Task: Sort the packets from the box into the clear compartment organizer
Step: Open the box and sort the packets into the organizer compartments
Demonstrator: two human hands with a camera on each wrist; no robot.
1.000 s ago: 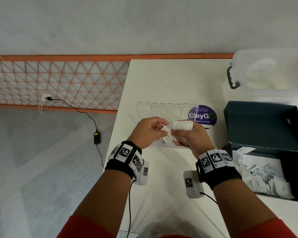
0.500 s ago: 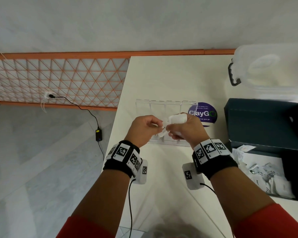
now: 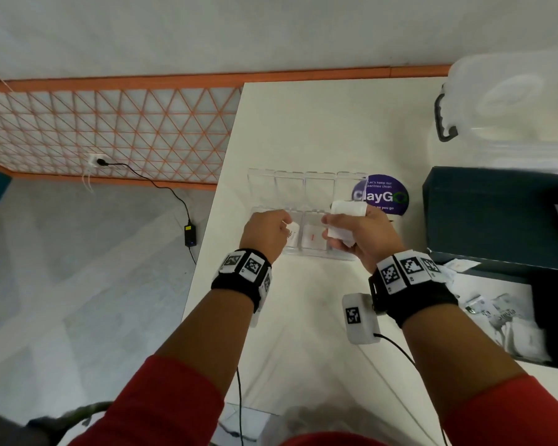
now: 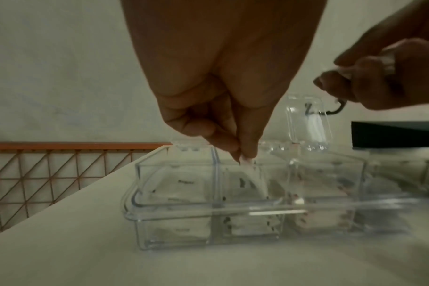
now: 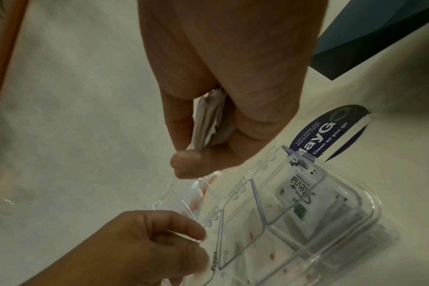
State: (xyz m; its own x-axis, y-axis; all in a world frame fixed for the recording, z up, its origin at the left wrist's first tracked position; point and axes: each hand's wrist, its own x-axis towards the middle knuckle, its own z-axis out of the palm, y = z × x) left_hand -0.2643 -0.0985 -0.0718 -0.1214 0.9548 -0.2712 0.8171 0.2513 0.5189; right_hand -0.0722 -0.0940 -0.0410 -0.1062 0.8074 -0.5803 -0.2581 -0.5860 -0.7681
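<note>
White table [image 3: 303, 123], grey floor and orange lattice panel [image 3: 110, 133] off to the left. Left hand [image 3: 266, 231] pinching one white packet [image 3: 292, 233] between thumb and fingertips, packet tip down inside a near-row cell of the clear organizer [image 4: 184, 218], lids hinged open behind. Right hand [image 3: 356, 233] just beside, above the organizer's right end, fingers curled round a stack of packets [image 5: 208, 120]. Purple ClayGo sticker [image 3: 380, 194] just past right hand. Dark box [image 3: 496, 220] further right with loose packets [image 3: 509, 320] inside; translucent lidded tub [image 3: 512, 104] beyond.
</note>
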